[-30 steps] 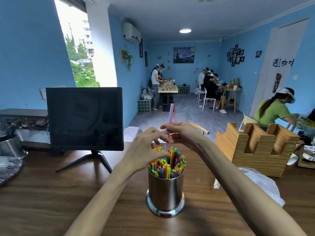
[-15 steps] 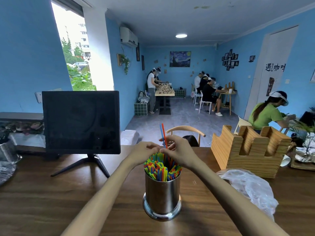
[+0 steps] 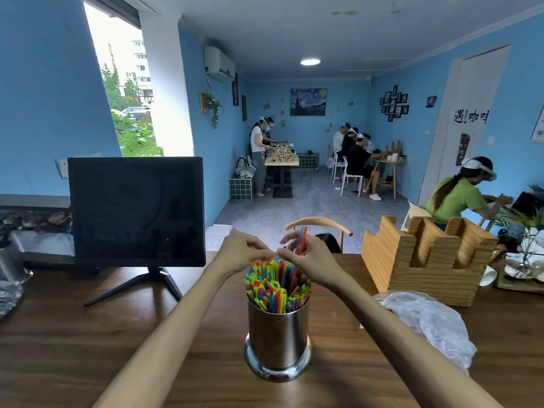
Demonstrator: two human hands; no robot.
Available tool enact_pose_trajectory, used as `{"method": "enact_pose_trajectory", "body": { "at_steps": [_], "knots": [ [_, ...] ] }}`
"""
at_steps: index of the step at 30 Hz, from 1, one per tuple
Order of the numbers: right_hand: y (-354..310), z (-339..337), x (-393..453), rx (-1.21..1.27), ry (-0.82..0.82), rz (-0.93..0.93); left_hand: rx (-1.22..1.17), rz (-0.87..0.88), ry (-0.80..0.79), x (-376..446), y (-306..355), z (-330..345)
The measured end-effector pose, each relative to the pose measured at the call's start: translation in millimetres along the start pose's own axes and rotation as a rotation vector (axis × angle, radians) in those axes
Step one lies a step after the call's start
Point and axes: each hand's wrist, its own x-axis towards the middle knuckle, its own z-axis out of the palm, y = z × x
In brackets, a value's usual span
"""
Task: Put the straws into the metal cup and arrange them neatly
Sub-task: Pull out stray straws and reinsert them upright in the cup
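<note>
A shiny metal cup (image 3: 278,338) stands on the wooden table (image 3: 88,343), packed with several coloured straws (image 3: 275,285) standing upright. A red and a blue straw (image 3: 301,240) stick up higher than the rest. My right hand (image 3: 309,260) pinches these two just above the bundle's far right side. My left hand (image 3: 245,253) hovers at the bundle's far left edge with curled fingers, its fingertips close to the straw tops; whether it grips a straw is not visible.
A dark monitor (image 3: 137,212) on a stand sits to the left. A wooden rack (image 3: 424,260) and a crumpled clear plastic bag (image 3: 426,322) lie to the right. A metal pot (image 3: 11,266) is at the far left. A chair back (image 3: 319,226) rises behind the table; people work at other tables.
The red and blue straws have sunk much lower into the cup, from far above the bundle to just above it. Both hands have come down closer to the straw tops.
</note>
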Motion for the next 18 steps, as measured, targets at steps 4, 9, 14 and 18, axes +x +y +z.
{"method": "enact_pose_trajectory", "body": {
  "at_steps": [4,9,14,18],
  "knots": [
    [-6.8,2.5,-0.6,-0.026,0.086,-0.093,0.01,0.042,0.045,1.4,2.2,-3.8],
    [-1.1,8.6,0.2,-0.062,0.074,-0.133,0.059,0.128,0.045,-1.4,3.8,-2.0],
    [4.5,12.5,1.4,-0.178,0.132,-0.203,0.131,0.188,0.057,-4.1,3.8,-1.2],
    [5.7,13.4,-1.0,0.041,0.225,-0.109,0.21,0.22,0.071,-2.5,5.0,-1.1]
  ]
}}
